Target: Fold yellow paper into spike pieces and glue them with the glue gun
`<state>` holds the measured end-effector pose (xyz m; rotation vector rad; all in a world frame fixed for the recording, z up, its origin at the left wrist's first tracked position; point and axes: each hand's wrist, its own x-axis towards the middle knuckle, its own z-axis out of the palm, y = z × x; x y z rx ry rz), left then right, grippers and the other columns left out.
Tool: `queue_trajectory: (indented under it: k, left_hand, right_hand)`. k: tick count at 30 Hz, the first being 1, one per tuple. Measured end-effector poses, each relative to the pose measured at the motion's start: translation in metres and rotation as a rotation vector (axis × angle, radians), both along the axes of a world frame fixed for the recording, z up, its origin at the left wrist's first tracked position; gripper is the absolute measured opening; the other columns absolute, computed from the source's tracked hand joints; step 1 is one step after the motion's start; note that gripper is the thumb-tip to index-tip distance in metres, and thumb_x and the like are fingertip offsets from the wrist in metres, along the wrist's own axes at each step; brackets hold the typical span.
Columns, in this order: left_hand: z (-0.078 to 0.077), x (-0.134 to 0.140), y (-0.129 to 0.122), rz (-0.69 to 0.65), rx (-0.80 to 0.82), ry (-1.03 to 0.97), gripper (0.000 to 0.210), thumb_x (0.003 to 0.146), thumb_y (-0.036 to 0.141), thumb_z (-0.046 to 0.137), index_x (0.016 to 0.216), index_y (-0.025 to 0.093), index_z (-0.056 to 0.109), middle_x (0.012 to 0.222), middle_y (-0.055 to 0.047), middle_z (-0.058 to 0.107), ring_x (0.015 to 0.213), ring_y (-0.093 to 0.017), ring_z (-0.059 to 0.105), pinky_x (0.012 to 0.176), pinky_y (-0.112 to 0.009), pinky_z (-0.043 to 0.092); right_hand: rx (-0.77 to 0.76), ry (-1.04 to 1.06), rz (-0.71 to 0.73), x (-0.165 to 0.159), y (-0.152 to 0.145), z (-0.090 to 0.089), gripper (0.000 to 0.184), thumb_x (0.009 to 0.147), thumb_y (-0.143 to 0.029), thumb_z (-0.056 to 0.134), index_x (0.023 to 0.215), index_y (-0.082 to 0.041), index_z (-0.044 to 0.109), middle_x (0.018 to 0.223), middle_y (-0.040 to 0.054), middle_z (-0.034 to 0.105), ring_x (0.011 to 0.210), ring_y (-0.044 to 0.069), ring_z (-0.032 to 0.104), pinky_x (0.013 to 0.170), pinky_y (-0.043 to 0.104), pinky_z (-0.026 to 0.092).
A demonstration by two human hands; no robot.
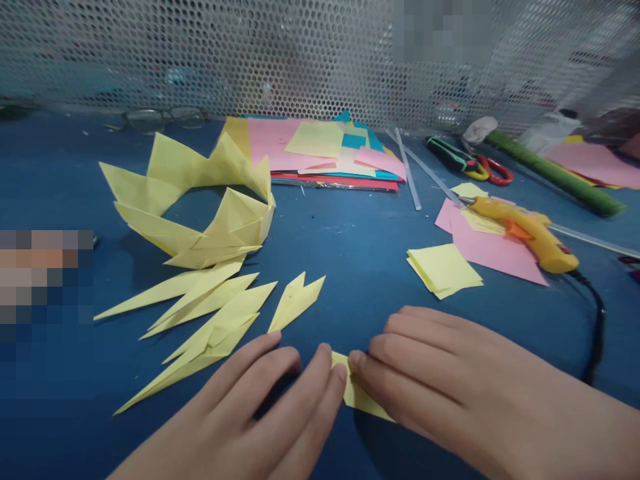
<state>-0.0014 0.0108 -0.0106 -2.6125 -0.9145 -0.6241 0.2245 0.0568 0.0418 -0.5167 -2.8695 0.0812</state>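
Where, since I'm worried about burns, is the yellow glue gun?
In the head view, the yellow glue gun lies at right, partly on pink paper, beyond the right hand.

Blue tabletop [345, 247], grey perforated screen [310, 60] (see-through) behind

Far beyond the left fingers [320, 373], eyeglasses [159, 120] are seen near a perforated panel [300, 60]; well beyond the right fingers [420, 350], a green rod [555, 172] is seen lying near a dark-and-red hand tool [467, 163].
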Motion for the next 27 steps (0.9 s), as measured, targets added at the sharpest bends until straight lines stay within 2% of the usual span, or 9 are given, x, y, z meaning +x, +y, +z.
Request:
queue_trajectory:
  k: [3, 10, 14, 18, 23, 27]
  left_hand:
    - [0.000, 0.002, 0.000, 0.011, -0.010, 0.005, 0.035, 0.085, 0.020, 0.048, 0.119, 0.022, 0.053, 0.119, 0.007, 0.059, 0.104, -0.017, 0.046, 0.114, -0.032, 0.015]
    - [-0.001, 0.003, 0.002, -0.013, -0.013, -0.013, 0.034, 0.087, 0.020, 0.043, 0.119, 0.019, 0.055, 0.120, 0.006, 0.059, 0.107, -0.017, 0.047, 0.115, -0.034, 0.016]
    - [-0.001, 0.001, 0.002, -0.061, -0.014, -0.003, 0.042, 0.093, 0.040, 0.034, 0.120, 0.016, 0.056, 0.119, 0.004, 0.060, 0.109, -0.019, 0.046, 0.115, -0.037, 0.016]
    - [0.000, -0.003, 0.003, -0.085, -0.024, 0.048, 0.046, 0.091, 0.045, 0.038, 0.124, 0.016, 0.053, 0.115, 0.004, 0.063, 0.108, -0.019, 0.047, 0.116, -0.040, 0.016]
    - [0.001, -0.002, 0.003, -0.077, -0.046, 0.073, 0.046, 0.090, 0.042, 0.040, 0.126, 0.017, 0.052, 0.121, 0.004, 0.060, 0.110, -0.020, 0.046, 0.116, -0.041, 0.015]
    - [0.000, -0.002, 0.002, -0.074, -0.042, 0.067, 0.046, 0.090, 0.044, 0.040, 0.125, 0.018, 0.053, 0.126, 0.002, 0.057, 0.114, -0.021, 0.045, 0.116, -0.042, 0.015]
  right_hand:
    - [-0.082, 0.021, -0.065, 0.004, 0.000, -0.005, 0.035, 0.098, -0.012, 0.034, 0.091, -0.011, 0.068, 0.071, 0.0046, 0.060, 0.067, 0.017, 0.051, 0.067, 0.029, 0.042]
    - [-0.353, 0.094, -0.174, 0.002, 0.001, -0.006, 0.028, 0.097, -0.016, 0.042, 0.091, -0.012, 0.069, 0.076, 0.0028, 0.060, 0.069, 0.013, 0.052, 0.061, 0.023, 0.042]
    - [-0.407, 0.103, -0.175, 0.001, 0.003, -0.003, 0.026, 0.096, -0.016, 0.044, 0.089, -0.013, 0.069, 0.076, 0.0022, 0.060, 0.069, 0.013, 0.053, 0.061, 0.022, 0.043]
    - [-0.287, 0.063, -0.117, 0.002, 0.002, -0.004, 0.029, 0.096, -0.015, 0.042, 0.085, -0.011, 0.069, 0.075, 0.0038, 0.059, 0.067, 0.014, 0.052, 0.060, 0.026, 0.042]
    - [-0.072, 0.060, -0.104, -0.001, -0.004, -0.004, 0.027, 0.089, -0.012, 0.046, 0.071, -0.014, 0.066, 0.065, 0.0024, 0.056, 0.061, 0.016, 0.047, 0.053, 0.031, 0.039]
    - [0.013, 0.033, -0.092, -0.001, -0.010, -0.005, 0.028, 0.086, -0.012, 0.046, 0.062, -0.017, 0.059, 0.062, 0.0009, 0.054, 0.059, 0.016, 0.045, 0.049, 0.032, 0.036]
